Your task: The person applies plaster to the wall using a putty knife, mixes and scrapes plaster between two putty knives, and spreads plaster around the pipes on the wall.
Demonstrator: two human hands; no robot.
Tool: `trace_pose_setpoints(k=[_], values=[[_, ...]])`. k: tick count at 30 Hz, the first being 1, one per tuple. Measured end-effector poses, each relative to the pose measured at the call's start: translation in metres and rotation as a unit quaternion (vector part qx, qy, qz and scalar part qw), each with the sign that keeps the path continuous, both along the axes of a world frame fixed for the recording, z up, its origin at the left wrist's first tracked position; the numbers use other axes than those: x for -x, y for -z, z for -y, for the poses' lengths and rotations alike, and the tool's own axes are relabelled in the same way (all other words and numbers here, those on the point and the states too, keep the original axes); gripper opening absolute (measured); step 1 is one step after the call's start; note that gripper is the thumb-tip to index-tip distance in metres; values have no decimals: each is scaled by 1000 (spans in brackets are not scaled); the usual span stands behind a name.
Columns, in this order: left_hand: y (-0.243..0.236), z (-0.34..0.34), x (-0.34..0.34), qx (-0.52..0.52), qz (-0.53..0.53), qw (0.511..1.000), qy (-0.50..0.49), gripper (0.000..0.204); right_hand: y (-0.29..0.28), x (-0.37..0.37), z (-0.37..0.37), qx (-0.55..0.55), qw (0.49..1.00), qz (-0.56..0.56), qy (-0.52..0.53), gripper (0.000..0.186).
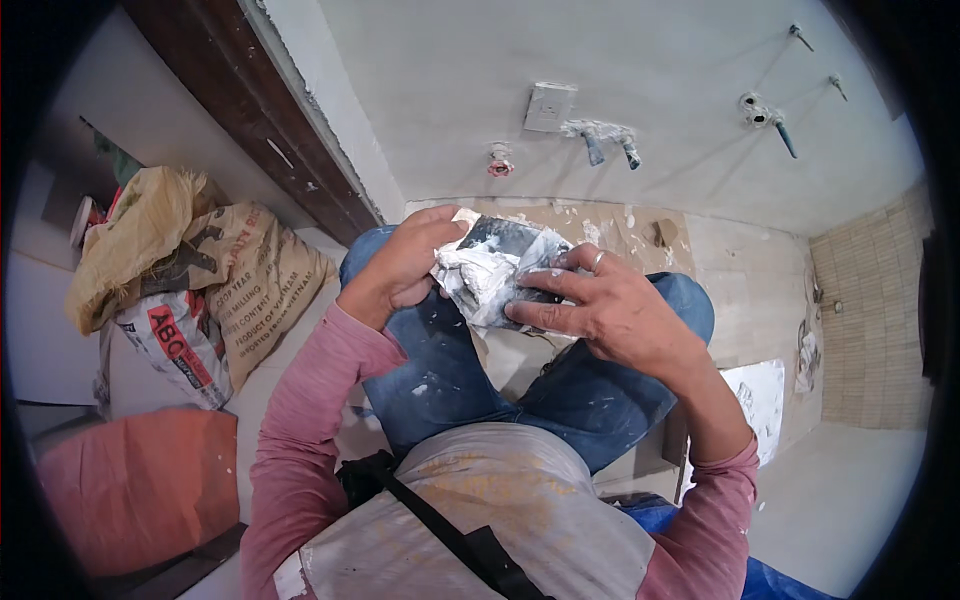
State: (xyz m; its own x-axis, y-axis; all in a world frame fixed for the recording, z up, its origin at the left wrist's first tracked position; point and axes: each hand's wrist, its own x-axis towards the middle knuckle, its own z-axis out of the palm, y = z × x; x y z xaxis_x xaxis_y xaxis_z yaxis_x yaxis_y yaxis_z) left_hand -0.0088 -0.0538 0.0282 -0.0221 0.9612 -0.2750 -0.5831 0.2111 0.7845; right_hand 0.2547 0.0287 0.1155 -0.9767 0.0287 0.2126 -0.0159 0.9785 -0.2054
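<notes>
Jeans point(430, 375) stretched beneath the left hand point(408, 258), which pinched one edge of a dark sheet point(492, 232) between the parted knees point(690, 300), and the right hand point(628, 308), gripping its opposite side. Heaped white paste point(472, 274) might have slid onto the jeans if either grip loosened.

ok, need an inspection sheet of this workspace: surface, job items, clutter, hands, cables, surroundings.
Surface: pale floor; white-spotted brown sheet by the wall.
Job items: dark flat piece bearing heaped white paste; exact type unclear.
Clutter: printed woven sack and red-and-white bag at left; white-smeared board at right.
Hands: left hand grips the piece's left side; right hand has fingers over its right side, thumb hidden.
Cables: nothing seen.
Surroundings: pale wall with white switch plate, red valve handle, pipe stubs.
</notes>
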Motion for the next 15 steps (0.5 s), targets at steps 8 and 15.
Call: trace_pose_setpoints(k=[8,15], values=[[0,19,25,-13,-96,989,-115,29,-4,-5,-20,103,993,64,-10,57],[-4,26,50,-76,-37,984,-157,28,61,-39,-96,699,657,-280,31,39]])
